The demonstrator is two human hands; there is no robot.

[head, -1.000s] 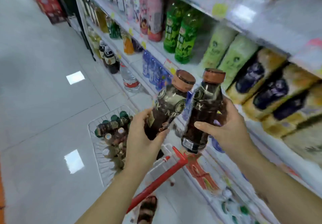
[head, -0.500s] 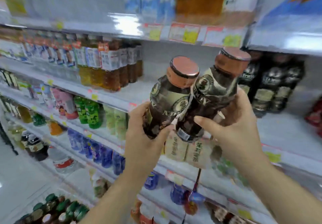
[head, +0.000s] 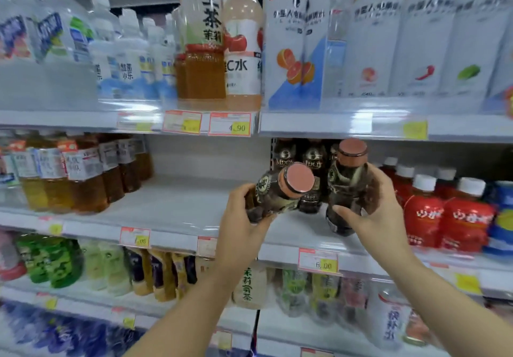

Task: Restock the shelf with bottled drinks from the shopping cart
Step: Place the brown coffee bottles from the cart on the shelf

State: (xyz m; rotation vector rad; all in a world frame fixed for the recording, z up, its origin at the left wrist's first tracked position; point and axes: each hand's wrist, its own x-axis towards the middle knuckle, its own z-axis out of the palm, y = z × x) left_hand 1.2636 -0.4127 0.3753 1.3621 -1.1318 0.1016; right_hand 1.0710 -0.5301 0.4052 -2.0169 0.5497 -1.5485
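— Raised from cart level: left hand (head: pixel 244 218) and right hand (head: pixel 380 212), now at the white shelf (head: pixel 172 206). Grip status?
— Left hand clasps 1 tilted bottle (head: pixel 280 193), dark with a round copper cap; right hand clasps 1 upright bottle (head: pixel 347 184) above the shelf.

I face white store shelves (head: pixel 172 206), tier above tier, left to right. A pale back panel (head: pixel 205 156) stands far behind, red-and-yellow price tags (head: pixel 229 124) line the near edges, and light glares there.

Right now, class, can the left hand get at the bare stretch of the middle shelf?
Probably yes. The left hand, gripping a tilted dark bottle, hovers right before the middle shelf; nothing stands between them. The amber tea bottles sit off to the left, shelved dark bottles to the right.
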